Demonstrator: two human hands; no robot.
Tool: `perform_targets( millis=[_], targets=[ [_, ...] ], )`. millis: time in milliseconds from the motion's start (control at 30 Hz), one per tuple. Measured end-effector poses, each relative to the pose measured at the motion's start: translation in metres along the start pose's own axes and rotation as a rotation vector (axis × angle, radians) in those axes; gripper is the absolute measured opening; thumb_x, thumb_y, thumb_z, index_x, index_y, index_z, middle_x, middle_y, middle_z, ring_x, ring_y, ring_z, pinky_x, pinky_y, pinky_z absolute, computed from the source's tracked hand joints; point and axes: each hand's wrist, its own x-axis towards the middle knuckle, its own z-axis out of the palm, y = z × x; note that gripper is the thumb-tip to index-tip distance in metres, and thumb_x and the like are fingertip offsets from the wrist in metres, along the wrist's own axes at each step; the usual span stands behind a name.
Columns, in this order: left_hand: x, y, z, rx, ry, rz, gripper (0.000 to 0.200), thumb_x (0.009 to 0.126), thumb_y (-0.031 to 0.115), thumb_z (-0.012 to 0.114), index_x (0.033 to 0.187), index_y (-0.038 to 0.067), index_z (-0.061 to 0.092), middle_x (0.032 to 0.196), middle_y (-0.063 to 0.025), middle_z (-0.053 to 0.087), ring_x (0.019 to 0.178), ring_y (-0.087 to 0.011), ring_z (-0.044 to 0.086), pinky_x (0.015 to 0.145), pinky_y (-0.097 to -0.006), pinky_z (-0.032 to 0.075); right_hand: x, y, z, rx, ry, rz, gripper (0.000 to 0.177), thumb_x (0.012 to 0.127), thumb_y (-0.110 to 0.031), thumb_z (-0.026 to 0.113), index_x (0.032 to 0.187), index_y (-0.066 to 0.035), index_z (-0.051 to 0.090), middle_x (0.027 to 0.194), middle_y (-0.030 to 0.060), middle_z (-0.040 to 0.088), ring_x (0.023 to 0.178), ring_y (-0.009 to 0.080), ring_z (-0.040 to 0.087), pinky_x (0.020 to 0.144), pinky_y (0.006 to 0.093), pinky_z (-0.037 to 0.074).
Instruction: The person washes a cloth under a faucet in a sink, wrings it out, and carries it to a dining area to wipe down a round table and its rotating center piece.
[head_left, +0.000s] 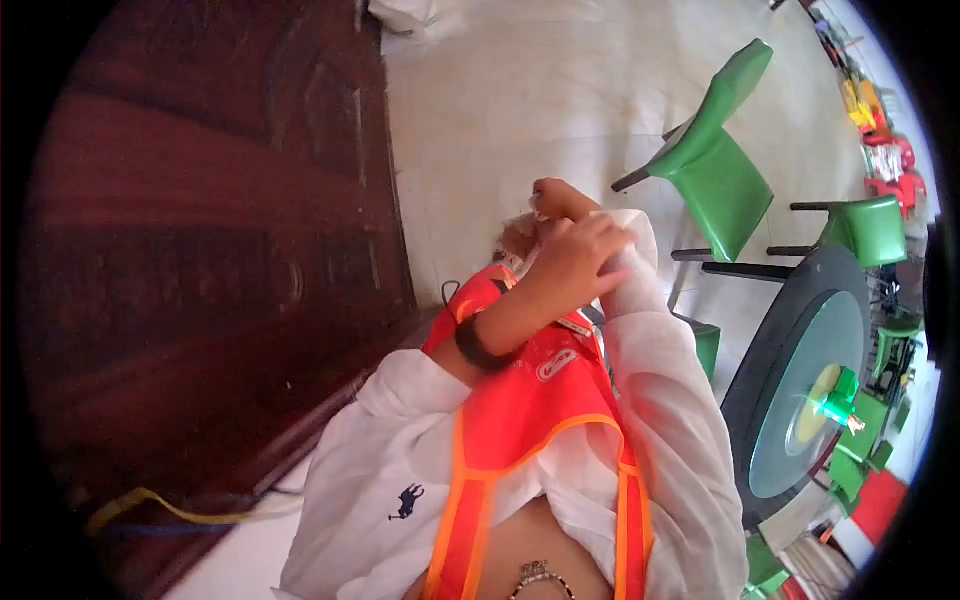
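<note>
My left hand point(585, 258), with a black band on its wrist, reaches across my front to my right forearm. Its fingers are closed on the white sleeve point(638, 240) near the right wrist. Just beyond it, my right hand point(564, 200) is bent inward with its fingers curled. Part of it is hidden behind the left hand, and nothing shows in it. Below both arms is a red apron point(530, 405) with orange edging, worn over a white shirt point(350, 490).
A dark carved wooden door point(220, 200) stands close on the left. Ahead right is a green chair point(725, 170) on the pale tiled floor point(500, 100). A round dark table point(755, 420) with a glass turntable point(790, 450) stands at the right, with more green chairs around it.
</note>
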Motion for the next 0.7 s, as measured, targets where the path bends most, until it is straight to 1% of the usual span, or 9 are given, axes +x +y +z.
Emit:
perform_targets(
  millis=[33, 100, 267, 367, 433, 567, 633, 667, 700],
  targets=[
    [0.022, -0.012, 0.0, -0.006, -0.019, 0.009, 0.037, 0.07, 0.021, 0.063, 0.104, 0.007, 0.054, 0.096, -0.0117, 0.054, 0.097, -0.0286, 0.049, 0.074, -0.0391, 0.039, 0.012, 0.01, -0.017, 0.004, -0.009, 0.175, 0.023, 0.07, -0.014, 0.054, 0.086, 0.001, 0.06, 0.078, 0.0182, 0.061, 0.071, 0.0302, 0.059, 0.066, 0.035, 0.047],
    [0.069, -0.042, -0.001, -0.124, 0.045, -0.1, 0.038, 0.073, 0.017, 0.064, 0.108, 0.007, 0.052, 0.092, -0.01, 0.054, 0.089, -0.0265, 0.051, 0.076, -0.0327, 0.043, 0.024, 0.035, -0.047, 0.089, 0.028, 0.265, 0.022, 0.071, -0.014, 0.054, 0.087, 0.001, 0.059, 0.077, 0.0173, 0.061, 0.071, 0.0288, 0.059, 0.065, 0.0346, 0.047],
    [0.175, -0.094, 0.011, -0.226, -0.301, -0.206, 0.03, 0.071, 0.016, 0.065, 0.098, 0.006, 0.057, 0.087, -0.0102, 0.054, 0.085, -0.0273, 0.051, 0.073, -0.0339, 0.044, 0.031, 0.074, -0.114, 0.371, 0.178, 0.376, 0.022, 0.072, -0.014, 0.054, 0.088, 0.0, 0.058, 0.077, 0.015, 0.059, 0.071, 0.0254, 0.058, 0.064, 0.0336, 0.046],
    [0.235, -0.122, 0.028, -0.055, -0.264, -0.064, 0.02, 0.071, 0.015, 0.062, 0.088, 0.005, 0.059, 0.085, -0.0098, 0.055, 0.079, -0.0273, 0.054, 0.069, -0.0351, 0.046, 0.032, 0.081, -0.164, 0.533, 0.371, 0.38, 0.022, 0.072, -0.014, 0.054, 0.089, 0.0, 0.057, 0.077, 0.0136, 0.058, 0.071, 0.0233, 0.057, 0.064, 0.033, 0.045],
    [0.284, -0.134, 0.039, 0.282, -0.394, 0.062, 0.012, 0.072, 0.014, 0.059, 0.081, 0.006, 0.061, 0.082, -0.0103, 0.059, 0.076, -0.0282, 0.057, 0.067, -0.0363, 0.047, 0.026, 0.072, -0.205, 0.604, 0.532, 0.323, 0.022, 0.073, -0.014, 0.054, 0.089, 0.0, 0.057, 0.076, 0.0126, 0.057, 0.072, 0.0219, 0.057, 0.063, 0.0326, 0.045],
    [0.382, -0.141, 0.051, 0.479, -0.608, -0.124, 0.01, 0.074, 0.014, 0.056, 0.08, 0.006, 0.061, 0.079, -0.0106, 0.061, 0.077, -0.0287, 0.059, 0.065, -0.0366, 0.047, 0.091, 0.115, -0.289, 0.672, 0.684, 0.255, 0.022, 0.073, -0.014, 0.055, 0.09, -0.001, 0.056, 0.076, 0.0108, 0.056, 0.072, 0.0192, 0.056, 0.062, 0.0318, 0.044],
    [0.421, -0.134, 0.052, -0.274, -0.255, -0.163, 0.008, 0.074, 0.011, 0.057, 0.076, 0.005, 0.061, 0.075, -0.0125, 0.061, 0.075, -0.0264, 0.06, 0.065, -0.0359, 0.047, 0.198, 0.22, -0.321, 0.667, 0.07, 0.474, 0.02, 0.07, -0.012, 0.053, 0.087, -0.001, 0.057, 0.072, 0.0106, 0.054, 0.074, 0.0181, 0.055, 0.064, 0.0305, 0.043],
    [0.437, -0.132, 0.059, -0.362, -0.267, -0.148, 0.009, 0.075, 0.011, 0.057, 0.08, 0.005, 0.06, 0.075, -0.0119, 0.061, 0.073, -0.0252, 0.06, 0.065, -0.0349, 0.047, 0.215, 0.236, -0.338, 0.641, 0.069, 0.464, 0.02, 0.07, -0.012, 0.053, 0.087, -0.001, 0.057, 0.072, 0.0106, 0.054, 0.074, 0.0181, 0.055, 0.064, 0.0305, 0.043],
    [0.453, -0.13, 0.066, -0.451, -0.279, -0.138, 0.011, 0.075, 0.01, 0.057, 0.084, 0.005, 0.06, 0.075, -0.0112, 0.06, 0.072, -0.024, 0.059, 0.064, -0.0339, 0.046, 0.224, 0.245, -0.35, 0.903, 0.201, 0.453, 0.018, 0.07, -0.01, 0.052, 0.083, 0.0, 0.058, 0.071, 0.011, 0.055, 0.075, 0.0173, 0.055, 0.065, 0.0305, 0.043]
  ],
)
